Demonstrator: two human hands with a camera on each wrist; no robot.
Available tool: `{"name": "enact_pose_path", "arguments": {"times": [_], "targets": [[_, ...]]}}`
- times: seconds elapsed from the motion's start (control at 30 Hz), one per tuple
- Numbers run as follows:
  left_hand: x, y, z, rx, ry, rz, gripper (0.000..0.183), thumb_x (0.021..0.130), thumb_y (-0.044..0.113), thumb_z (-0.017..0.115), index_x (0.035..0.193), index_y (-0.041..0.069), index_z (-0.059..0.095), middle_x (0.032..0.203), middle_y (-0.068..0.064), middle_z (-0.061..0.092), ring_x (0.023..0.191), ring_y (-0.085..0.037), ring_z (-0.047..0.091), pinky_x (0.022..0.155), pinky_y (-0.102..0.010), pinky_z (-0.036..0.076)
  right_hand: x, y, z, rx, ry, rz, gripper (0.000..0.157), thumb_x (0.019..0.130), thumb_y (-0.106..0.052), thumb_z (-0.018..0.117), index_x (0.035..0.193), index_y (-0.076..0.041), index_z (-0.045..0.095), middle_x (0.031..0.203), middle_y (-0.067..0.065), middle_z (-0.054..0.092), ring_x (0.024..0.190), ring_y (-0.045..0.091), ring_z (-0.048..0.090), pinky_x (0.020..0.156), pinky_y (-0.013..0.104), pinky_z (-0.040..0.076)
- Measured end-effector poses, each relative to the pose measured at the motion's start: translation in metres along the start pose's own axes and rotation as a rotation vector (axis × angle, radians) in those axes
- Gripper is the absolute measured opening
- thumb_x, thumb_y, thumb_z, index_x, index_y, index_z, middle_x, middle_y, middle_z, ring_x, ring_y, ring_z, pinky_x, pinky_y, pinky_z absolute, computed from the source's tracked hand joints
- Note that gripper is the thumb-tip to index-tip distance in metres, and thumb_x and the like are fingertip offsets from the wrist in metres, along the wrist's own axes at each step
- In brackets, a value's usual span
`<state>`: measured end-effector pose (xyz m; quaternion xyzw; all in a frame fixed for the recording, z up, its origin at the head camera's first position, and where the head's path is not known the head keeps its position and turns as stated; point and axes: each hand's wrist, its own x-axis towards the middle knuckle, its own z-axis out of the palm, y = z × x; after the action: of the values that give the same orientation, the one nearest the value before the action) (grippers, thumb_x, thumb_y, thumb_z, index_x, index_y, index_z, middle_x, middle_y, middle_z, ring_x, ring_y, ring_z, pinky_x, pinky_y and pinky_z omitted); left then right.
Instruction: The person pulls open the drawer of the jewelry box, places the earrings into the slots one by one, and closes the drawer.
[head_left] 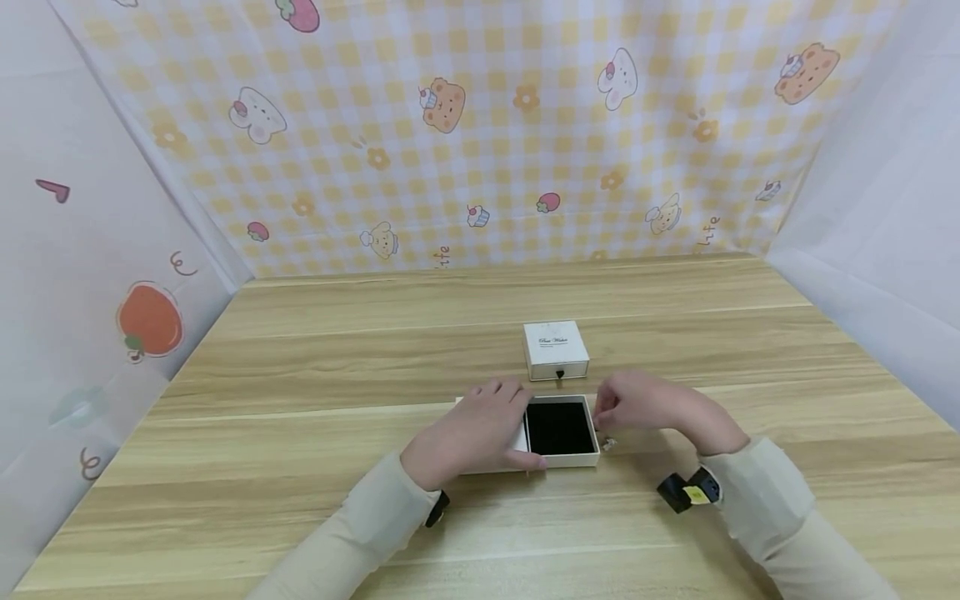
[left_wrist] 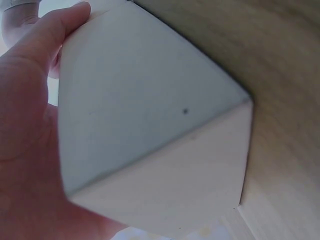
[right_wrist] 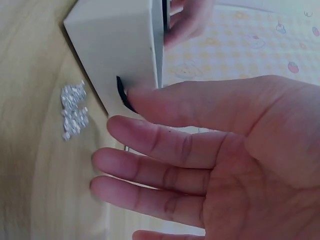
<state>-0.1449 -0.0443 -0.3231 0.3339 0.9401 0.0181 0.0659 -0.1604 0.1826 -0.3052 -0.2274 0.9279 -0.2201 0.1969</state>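
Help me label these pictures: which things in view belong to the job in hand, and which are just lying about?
In the job:
open box, held by the left hand
its black tab, at the right hand
probably the silvery piece beside it

Apparently just lying about:
closed white box, untouched

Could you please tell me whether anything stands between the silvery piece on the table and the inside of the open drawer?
Yes, the drawer's end wall stands between them; the silvery piece lies on the table just outside it. The right hand is beside that wall; from above, the visible black lining lies uncovered.
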Motion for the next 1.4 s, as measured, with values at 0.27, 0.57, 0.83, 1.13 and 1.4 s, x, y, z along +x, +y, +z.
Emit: {"name": "enact_pose_path", "arguments": {"times": [0.27, 0.57, 0.83, 1.13, 1.4], "targets": [[-0.0015, 0.0, -0.0001, 0.004, 0.005, 0.009, 0.086, 0.078, 0.066, 0.057, 0.138, 0.007, 0.04, 0.14, -0.007, 0.043, 0.13, -0.024, 0.039, 0.107, -0.041, 0.032, -0.0043, 0.0049, -0.0045, -0.039, -0.037, -0.043, 0.004, 0.077, -0.006, 0.065, 0.074, -0.007, 0.067, 0.071, -0.004, 0.062, 0.066, 0.006, 0.052, 0.061, 0.023, 0.045], [-0.0027, 0.0004, 0.0002, 0.018, 0.004, 0.014, 0.086, 0.078, 0.066, 0.056, 0.138, 0.007, 0.039, 0.14, -0.007, 0.042, 0.13, -0.024, 0.039, 0.108, -0.04, 0.032, -0.0063, 0.0033, -0.0014, -0.068, -0.102, 0.001, 0.007, 0.074, -0.006, 0.07, 0.072, -0.011, 0.066, 0.074, -0.006, 0.062, 0.071, 0.006, 0.054, 0.065, 0.024, 0.046], [-0.0029, -0.0001, 0.0004, 0.016, 0.0, 0.015, 0.086, 0.078, 0.066, 0.057, 0.138, 0.006, 0.04, 0.139, -0.006, 0.044, 0.129, -0.023, 0.039, 0.107, -0.04, 0.033, -0.0043, 0.0026, 0.0006, -0.088, -0.11, 0.036, 0.007, 0.075, -0.007, 0.07, 0.073, -0.012, 0.065, 0.074, -0.006, 0.06, 0.072, 0.009, 0.052, 0.065, 0.026, 0.045], [-0.0028, -0.0003, 0.0002, 0.013, -0.001, 0.005, 0.086, 0.078, 0.066, 0.057, 0.138, 0.007, 0.04, 0.14, -0.006, 0.043, 0.13, -0.023, 0.039, 0.107, -0.04, 0.032, -0.0027, 0.0046, 0.0015, -0.13, -0.103, -0.013, 0.007, 0.075, -0.008, 0.07, 0.072, -0.011, 0.064, 0.073, -0.006, 0.059, 0.069, 0.007, 0.051, 0.062, 0.024, 0.044], [-0.0032, 0.0007, -0.0001, 0.009, 0.003, -0.002, 0.084, 0.078, 0.065, 0.058, 0.137, 0.007, 0.041, 0.138, -0.006, 0.044, 0.127, -0.023, 0.041, 0.105, -0.041, 0.035, 0.0002, 0.0047, 0.0025, -0.144, -0.096, -0.038, 0.01, 0.077, -0.006, 0.066, 0.07, -0.011, 0.06, 0.07, -0.006, 0.056, 0.066, 0.007, 0.048, 0.06, 0.023, 0.042]]}}
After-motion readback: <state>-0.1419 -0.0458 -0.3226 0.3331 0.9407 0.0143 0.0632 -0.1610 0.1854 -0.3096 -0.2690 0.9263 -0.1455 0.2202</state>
